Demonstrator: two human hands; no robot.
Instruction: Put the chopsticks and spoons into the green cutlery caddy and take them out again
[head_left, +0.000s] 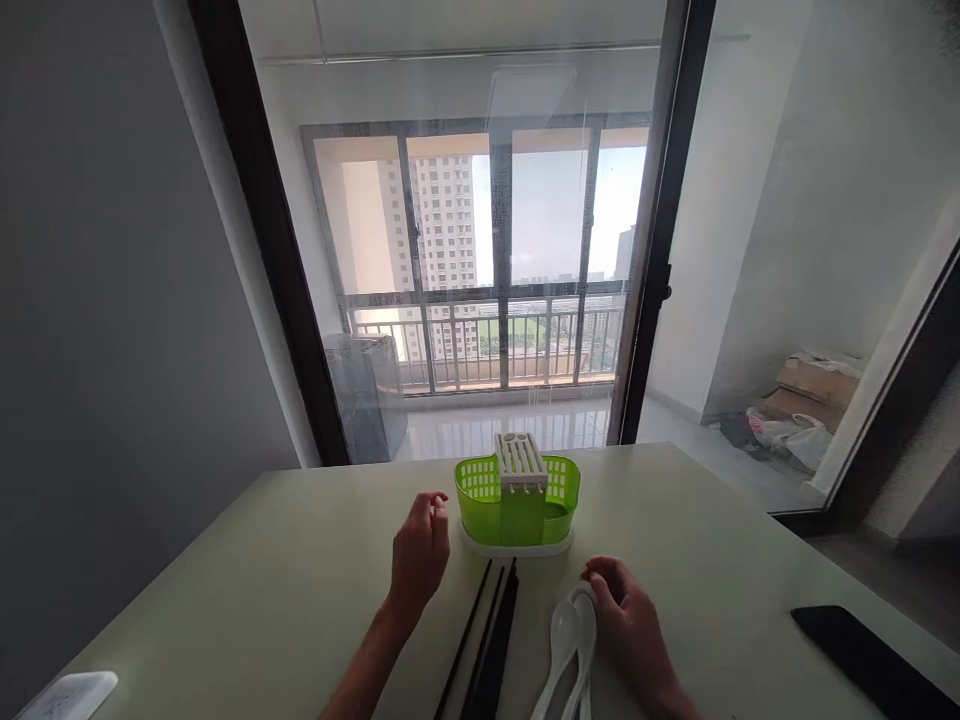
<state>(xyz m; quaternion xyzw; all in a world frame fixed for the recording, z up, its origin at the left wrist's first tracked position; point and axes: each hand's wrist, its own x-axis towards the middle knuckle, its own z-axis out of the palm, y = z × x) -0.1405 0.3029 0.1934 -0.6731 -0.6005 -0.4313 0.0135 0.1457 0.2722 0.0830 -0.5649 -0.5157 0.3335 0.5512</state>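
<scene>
A green plastic cutlery holder (484,497) with a white slotted insert (520,461) stands on a white base near the table's far edge. Several black chopsticks (487,630) lie in front of it, pointing toward me. Two white spoons (566,640) lie to their right. My left hand (418,550) hovers left of the holder with its fingers loosely curled and nothing visible in them. My right hand (626,615) rests on the table beside the spoons, fingers curled near the spoon bowls.
The pale table (262,580) also bears a black phone (874,660) at the right and a white object (67,695) at the near left corner. Beyond are a glass sliding door, a balcony railing and cardboard boxes (814,390) on the floor.
</scene>
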